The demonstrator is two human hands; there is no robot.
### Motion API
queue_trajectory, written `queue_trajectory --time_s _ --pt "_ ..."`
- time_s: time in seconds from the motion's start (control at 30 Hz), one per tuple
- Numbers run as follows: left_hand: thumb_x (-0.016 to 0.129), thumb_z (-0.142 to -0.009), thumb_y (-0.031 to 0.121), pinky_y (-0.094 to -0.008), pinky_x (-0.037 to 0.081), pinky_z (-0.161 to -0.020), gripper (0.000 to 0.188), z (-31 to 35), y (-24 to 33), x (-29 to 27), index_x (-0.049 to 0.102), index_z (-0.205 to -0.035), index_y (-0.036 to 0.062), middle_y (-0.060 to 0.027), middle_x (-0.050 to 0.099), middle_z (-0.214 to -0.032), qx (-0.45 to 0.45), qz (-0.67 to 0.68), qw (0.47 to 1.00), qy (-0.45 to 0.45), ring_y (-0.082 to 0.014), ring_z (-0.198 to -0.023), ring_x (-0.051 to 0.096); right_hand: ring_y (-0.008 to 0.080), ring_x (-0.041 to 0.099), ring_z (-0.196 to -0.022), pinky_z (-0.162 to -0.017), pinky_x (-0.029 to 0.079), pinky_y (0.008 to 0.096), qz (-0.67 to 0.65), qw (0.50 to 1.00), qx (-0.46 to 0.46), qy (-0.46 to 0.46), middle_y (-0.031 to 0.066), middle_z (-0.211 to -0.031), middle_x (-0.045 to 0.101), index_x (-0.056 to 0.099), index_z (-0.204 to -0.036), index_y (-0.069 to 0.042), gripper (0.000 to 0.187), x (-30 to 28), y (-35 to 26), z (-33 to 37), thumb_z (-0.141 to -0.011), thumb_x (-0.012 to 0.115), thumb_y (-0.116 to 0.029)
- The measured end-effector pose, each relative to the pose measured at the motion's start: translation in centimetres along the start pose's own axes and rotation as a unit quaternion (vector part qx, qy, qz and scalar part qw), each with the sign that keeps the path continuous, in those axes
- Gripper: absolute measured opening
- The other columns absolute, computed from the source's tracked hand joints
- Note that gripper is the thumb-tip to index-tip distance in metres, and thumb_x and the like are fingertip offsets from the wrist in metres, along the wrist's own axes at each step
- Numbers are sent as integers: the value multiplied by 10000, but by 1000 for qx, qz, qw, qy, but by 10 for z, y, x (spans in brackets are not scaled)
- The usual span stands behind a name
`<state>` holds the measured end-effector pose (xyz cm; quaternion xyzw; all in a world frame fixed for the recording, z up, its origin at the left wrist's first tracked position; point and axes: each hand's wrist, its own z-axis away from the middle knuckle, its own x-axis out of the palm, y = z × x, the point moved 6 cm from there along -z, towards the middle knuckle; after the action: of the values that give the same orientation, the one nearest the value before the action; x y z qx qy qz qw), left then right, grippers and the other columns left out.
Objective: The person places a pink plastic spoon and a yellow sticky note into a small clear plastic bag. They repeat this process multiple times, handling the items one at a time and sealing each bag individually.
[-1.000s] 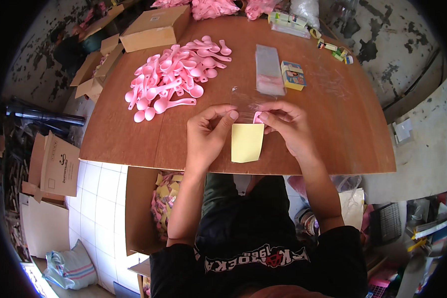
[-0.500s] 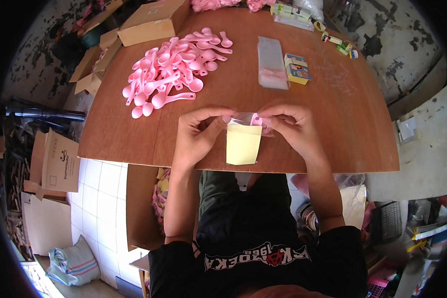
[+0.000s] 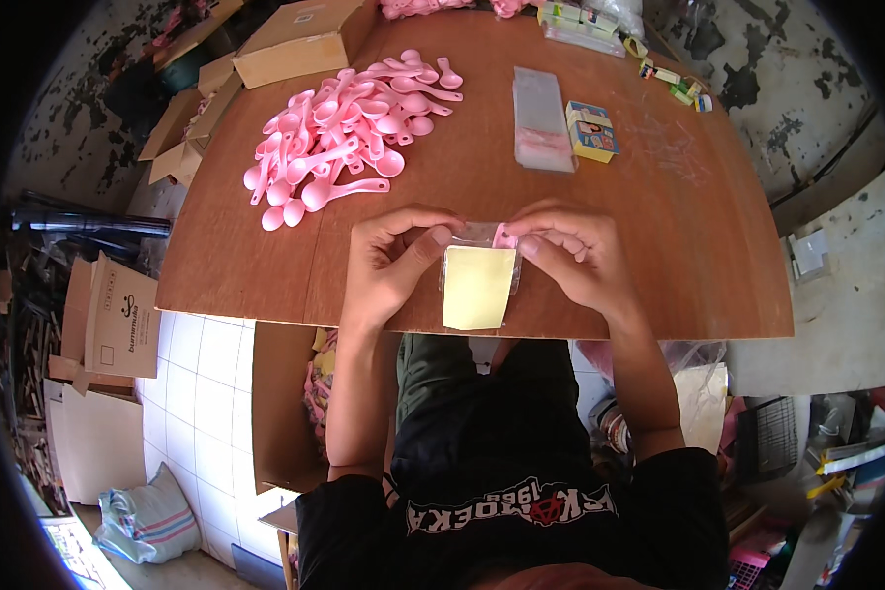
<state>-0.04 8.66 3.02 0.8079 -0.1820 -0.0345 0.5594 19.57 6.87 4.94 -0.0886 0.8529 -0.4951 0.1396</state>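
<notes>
Between my hands, over the table's near edge, is a small clear plastic bag (image 3: 476, 233). A pale yellow card (image 3: 478, 287) shows at its front, and the end of a pink spoon (image 3: 503, 237) shows at the top, the rest of it hidden behind the card. My left hand (image 3: 395, 258) pinches the bag's upper left corner between thumb and fingers. The upper right corner, by the spoon end, is pinched in my right hand (image 3: 578, 254). Up and to the left lies a heaped pile of pink plastic spoons (image 3: 339, 133).
On the brown wooden table (image 3: 659, 265), a stack of clear plastic bags (image 3: 542, 113) lies beyond my hands, beside a stack of printed cards (image 3: 592, 132). A cardboard box (image 3: 305, 44) stands at the far left. Small tape rolls (image 3: 683, 90) lie far right. An open carton (image 3: 283, 408) stands below the table.
The bag and card have shifted slightly left and hang a little straighter. Both hands keep their pinch on the bag's top corners.
</notes>
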Motion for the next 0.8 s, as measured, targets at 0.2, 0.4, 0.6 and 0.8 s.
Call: queue_trajectory --time_s 0.2,0.4,0.6,0.8 --pt "694 -871 -30 -240 536 -744 120 2 -3 1 704 -990 -50 -99 718 -935 -10 -23 1000 18 -113 -844 665 151 681 -908 -781 564 262 35 999 26 -10 108 -1063 653 665 -1060 41 233 4 1 1 -832 707 66" --pt "716 -857 -21 -258 548 -779 327 2 -2 3 624 -1171 -41 -107 714 -961 -3 -15 999 30 -130 -880 676 150 675 -922 -769 567 256 23 1000 5 -4 104 -1086 635 655 -1077 38 272 3 -1 1 -817 700 105" --pt "775 -792 -39 -271 548 -793 560 23 -10 0 538 -1299 -19 -90 712 -941 -73 -21 996 -41 -127 -897 677 146 673 -924 -783 562 261 22 999 36 -20 100 -1097 632 648 -1111 35 304 7 -10 0 -818 711 85" --pt "801 -764 -15 -227 524 -666 418 103 9 -31 667 -1159 7 -81 717 -888 -67 -179 952 -238 -88 -750 667 141 675 -937 -812 546 286 206 976 -7 -70 98 -1066 680 640 -1185 12 361 -34 -62 -34 -834 724 15"
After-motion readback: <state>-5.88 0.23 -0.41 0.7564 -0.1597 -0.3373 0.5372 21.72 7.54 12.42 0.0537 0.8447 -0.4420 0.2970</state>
